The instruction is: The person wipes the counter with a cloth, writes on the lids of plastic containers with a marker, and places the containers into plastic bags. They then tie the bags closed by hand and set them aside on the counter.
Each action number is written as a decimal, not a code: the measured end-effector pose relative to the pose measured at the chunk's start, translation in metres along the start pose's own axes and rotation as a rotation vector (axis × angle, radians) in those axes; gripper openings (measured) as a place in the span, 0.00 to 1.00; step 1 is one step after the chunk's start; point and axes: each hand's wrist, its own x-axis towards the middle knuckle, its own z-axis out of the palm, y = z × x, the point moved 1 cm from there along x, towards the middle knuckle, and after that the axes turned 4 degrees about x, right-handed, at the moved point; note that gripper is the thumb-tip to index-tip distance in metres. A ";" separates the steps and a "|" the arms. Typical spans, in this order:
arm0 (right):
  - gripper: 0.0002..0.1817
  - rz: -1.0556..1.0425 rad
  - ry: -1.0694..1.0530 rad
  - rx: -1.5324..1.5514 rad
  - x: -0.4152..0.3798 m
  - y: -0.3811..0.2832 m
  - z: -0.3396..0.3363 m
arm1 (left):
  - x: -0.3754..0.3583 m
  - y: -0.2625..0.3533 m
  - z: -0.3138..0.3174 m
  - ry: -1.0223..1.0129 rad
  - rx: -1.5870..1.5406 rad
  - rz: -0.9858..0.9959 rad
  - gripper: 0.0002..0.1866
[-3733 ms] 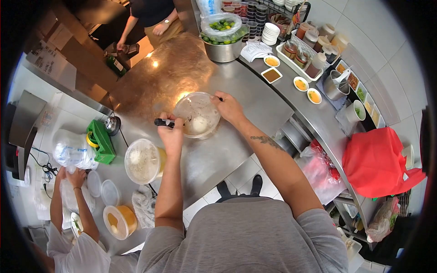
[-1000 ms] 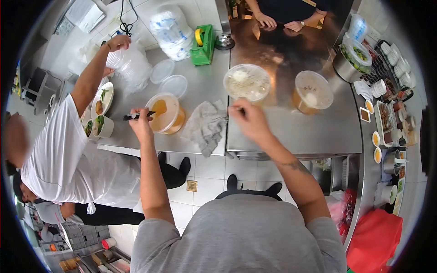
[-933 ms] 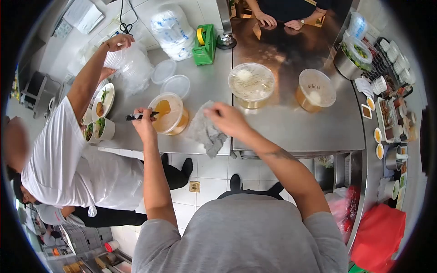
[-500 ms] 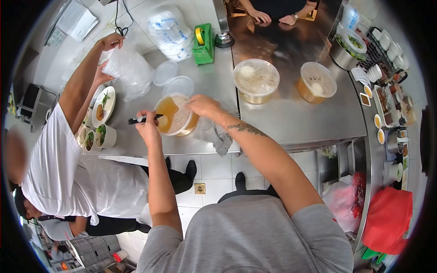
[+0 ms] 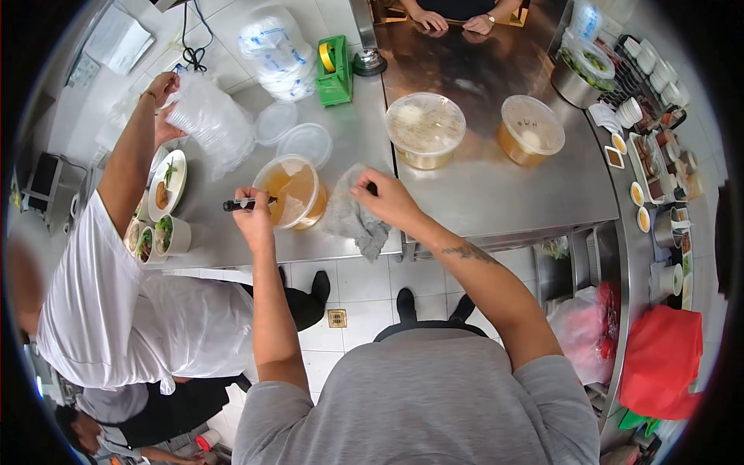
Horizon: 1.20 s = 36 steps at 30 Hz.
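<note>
My left hand (image 5: 253, 216) is closed around a black marker (image 5: 237, 204), held level at the left edge of a round plastic tub (image 5: 311, 220). Golden liquid shows through the tub's clear lid, which has wet patches on it. My right hand (image 5: 383, 199) is closed over a grey cloth (image 5: 358, 225), to the right of the tub and apart from it. Between its thumb and fingers a small black piece, which looks like the marker's cap (image 5: 372, 188), pokes out. Two clear loose lids (image 5: 305, 145) lie behind the tub.
Two more lidded tubs, one large (image 5: 425, 159) and one smaller (image 5: 531, 147), stand to the right. At left, a co-worker's hand (image 5: 162, 87) is by bagged cups (image 5: 211, 128); a plate (image 5: 179, 182) and bowls sit nearby. Another person's hands (image 5: 428, 19) rest at the far edge.
My right hand has left the tub's lid and moved right, over the cloth, with the small black piece now showing in it. My left hand stays at the tub with the marker.
</note>
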 end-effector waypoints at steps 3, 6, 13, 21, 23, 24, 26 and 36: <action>0.10 -0.071 0.079 0.017 -0.030 0.021 -0.022 | 0.001 -0.002 -0.002 -0.013 -0.021 -0.003 0.06; 0.09 -0.013 0.247 -0.089 -0.063 0.032 -0.052 | 0.003 -0.001 -0.002 -0.075 -0.009 0.011 0.06; 0.13 -0.140 0.659 -0.528 -0.103 0.068 -0.100 | 0.008 -0.001 0.004 -0.072 -0.091 -0.023 0.06; 0.18 -0.193 0.646 -0.667 -0.104 0.078 -0.100 | 0.001 0.003 0.010 -0.057 -0.033 -0.010 0.06; 0.18 -0.188 0.626 -0.684 -0.104 0.078 -0.099 | 0.003 0.000 0.008 -0.106 -0.041 -0.019 0.06; 0.18 -0.184 0.620 -0.690 -0.104 0.077 -0.099 | 0.004 -0.001 0.008 -0.129 -0.046 -0.022 0.07; 0.18 -0.185 0.611 -0.698 -0.104 0.077 -0.099 | 0.005 -0.002 0.010 -0.122 -0.068 -0.027 0.06; 0.18 -0.193 0.602 -0.695 -0.106 0.074 -0.098 | 0.005 -0.001 0.009 -0.215 -0.054 -0.003 0.05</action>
